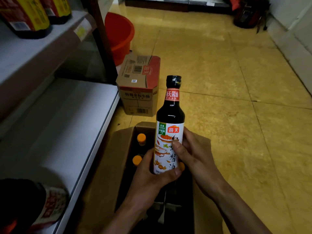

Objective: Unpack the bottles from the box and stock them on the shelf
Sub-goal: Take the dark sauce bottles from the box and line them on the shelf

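Observation:
A dark soy sauce bottle (170, 119) with a white label and black cap stands upright in both my hands above the open cardboard box (118, 149). My left hand (152, 176) cups its base from the left and below. My right hand (190, 152) wraps the label from the right, thumb across the front. Inside the box, two orange bottle caps (141, 138) show at the left, and a third peeks out behind the held bottle. The white lower shelf (64, 125) lies to the left, with one bottle (38, 205) at its near end.
A sealed carton (139, 85) stands on the yellow tiled floor beyond the open box. A red bucket (119, 36) sits behind it by the shelf post. Large dark bottles (32, 17) stand on the upper shelf at top left. The floor stretches away to the right.

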The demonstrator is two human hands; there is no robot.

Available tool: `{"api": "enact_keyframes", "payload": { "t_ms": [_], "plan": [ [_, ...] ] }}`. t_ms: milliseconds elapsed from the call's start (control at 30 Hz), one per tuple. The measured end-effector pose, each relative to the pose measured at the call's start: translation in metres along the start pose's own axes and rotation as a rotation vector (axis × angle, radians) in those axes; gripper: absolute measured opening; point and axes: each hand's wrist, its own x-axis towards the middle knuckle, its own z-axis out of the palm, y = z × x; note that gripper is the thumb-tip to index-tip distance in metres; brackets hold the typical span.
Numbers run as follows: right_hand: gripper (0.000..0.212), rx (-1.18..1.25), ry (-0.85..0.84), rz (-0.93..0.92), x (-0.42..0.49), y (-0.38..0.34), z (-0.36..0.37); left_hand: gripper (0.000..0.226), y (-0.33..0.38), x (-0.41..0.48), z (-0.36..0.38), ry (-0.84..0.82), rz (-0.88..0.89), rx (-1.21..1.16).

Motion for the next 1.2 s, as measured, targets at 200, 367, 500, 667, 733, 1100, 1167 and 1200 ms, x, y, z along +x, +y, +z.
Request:
{"api": "enact_keyframes", "payload": {
  "t_ms": [200,367,500,667,733,1100,1167,1200],
  "plan": [
    [0.050,0.080,-0.020,0.047,-0.022,-0.030,0.005,0.060,0.023,-0.031,0.004,0.005,-0.031,-0.029],
    [0.052,0.129,0.007,0.147,-0.067,-0.063,0.021,0.064,0.043,-0.084,0.008,0.006,-0.132,-0.063],
    [0.050,0.108,0.004,0.226,-0.112,-0.107,0.028,0.064,0.076,-0.140,0.014,0.023,-0.200,-0.073],
    [0.057,0.121,-0.019,0.302,-0.160,-0.209,0.024,0.058,0.167,-0.217,0.027,-0.005,-0.281,-0.089],
    [0.055,0.119,-0.041,0.302,-0.174,-0.261,0.020,0.056,0.215,-0.248,0.031,-0.012,-0.288,-0.078],
    [0.043,0.090,-0.153,0.147,-0.218,-0.495,0.006,0.055,0.436,-0.366,0.054,0.076,-0.130,-0.056],
    [0.043,0.076,-0.196,0.090,-0.219,-0.525,0.006,0.052,0.462,-0.379,0.055,0.108,-0.061,-0.046],
    [0.044,0.072,-0.214,0.070,-0.219,-0.538,0.007,0.051,0.472,-0.384,0.055,0.123,-0.036,-0.039]
  ]
}}
